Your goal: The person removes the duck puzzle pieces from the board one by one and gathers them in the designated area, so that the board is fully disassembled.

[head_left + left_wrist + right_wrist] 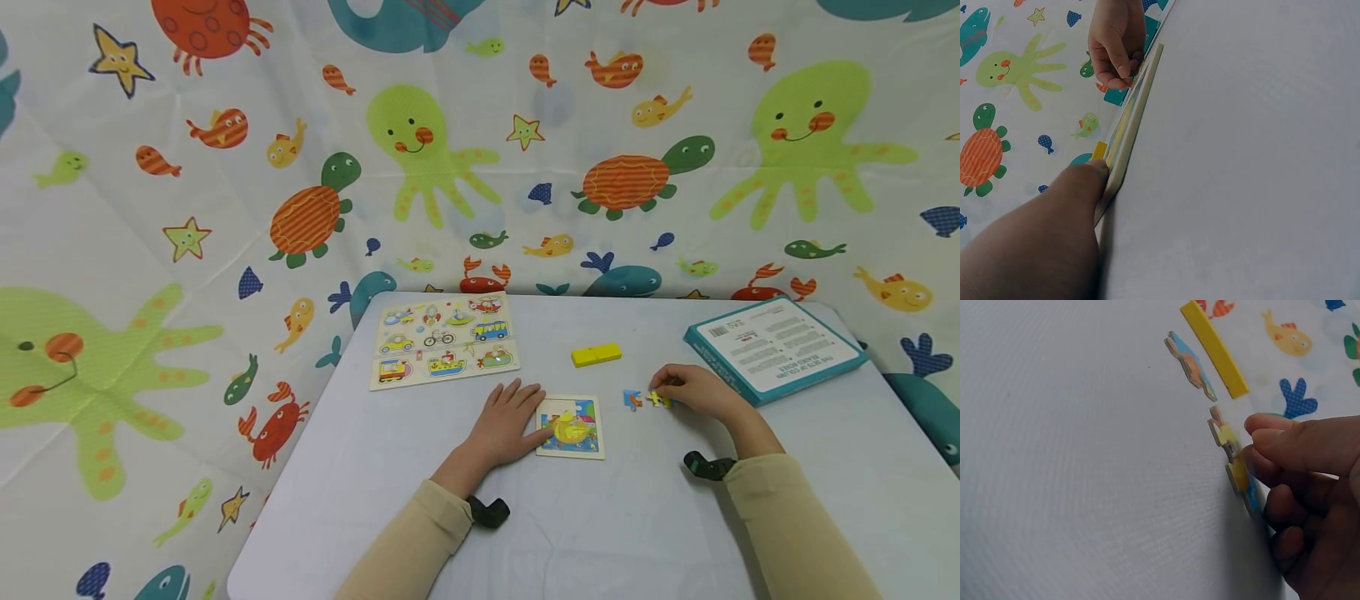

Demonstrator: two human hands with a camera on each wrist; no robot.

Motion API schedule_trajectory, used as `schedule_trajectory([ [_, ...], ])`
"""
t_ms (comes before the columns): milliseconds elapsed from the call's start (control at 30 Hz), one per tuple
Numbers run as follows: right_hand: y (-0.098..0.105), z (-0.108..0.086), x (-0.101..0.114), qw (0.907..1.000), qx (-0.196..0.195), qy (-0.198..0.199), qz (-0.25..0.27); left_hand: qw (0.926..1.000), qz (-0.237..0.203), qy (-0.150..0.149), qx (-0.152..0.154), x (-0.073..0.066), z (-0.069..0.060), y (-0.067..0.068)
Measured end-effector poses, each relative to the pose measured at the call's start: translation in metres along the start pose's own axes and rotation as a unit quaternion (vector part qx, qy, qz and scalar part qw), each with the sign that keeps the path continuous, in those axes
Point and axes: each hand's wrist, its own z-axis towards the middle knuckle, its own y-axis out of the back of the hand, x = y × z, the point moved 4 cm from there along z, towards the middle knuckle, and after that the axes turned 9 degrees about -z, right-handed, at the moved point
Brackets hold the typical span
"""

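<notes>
My left hand (508,422) lies with its fingers spread at the left edge of a small square jigsaw tray (570,452); its thumb rests on the tray. A yellow duck picture shows inside the tray, partly covered by the thumb. To the right, my right hand (693,390) has curled fingers, close over yellow puzzle pieces (657,400) on the table. A blue and orange puzzle piece (632,400) lies just left of these. In the right wrist view, thumb and index tips (1266,431) are near each other; whether they pinch a piece is hidden.
Behind the tray lies a yellow block (596,355). A wooden vehicle puzzle board (447,340) is at the back left, and a teal box (776,346) at the back right. The white table (600,533) meets a sea-animal patterned cloth (517,100) behind.
</notes>
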Motion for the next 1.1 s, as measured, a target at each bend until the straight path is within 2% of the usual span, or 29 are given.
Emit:
schedule_trajectory([
  [333, 0.003, -0.004, 0.013, 0.9998, -0.009, -0.011, -0.013, 1.0000, 0.005, -0.001, 0.001, 0.000, 0.000, -0.001],
  [633, 0.005, -0.007, 0.036, 0.9998, -0.015, 0.014, -0.008, 1.0000, 0.003, 0.001, 0.004, 0.000, 0.000, 0.001],
  [1100, -0.018, 0.002, 0.071, 0.9985, 0.011, 0.037, 0.039, 0.9999, -0.001, -0.011, 0.010, -0.001, -0.001, 0.001],
])
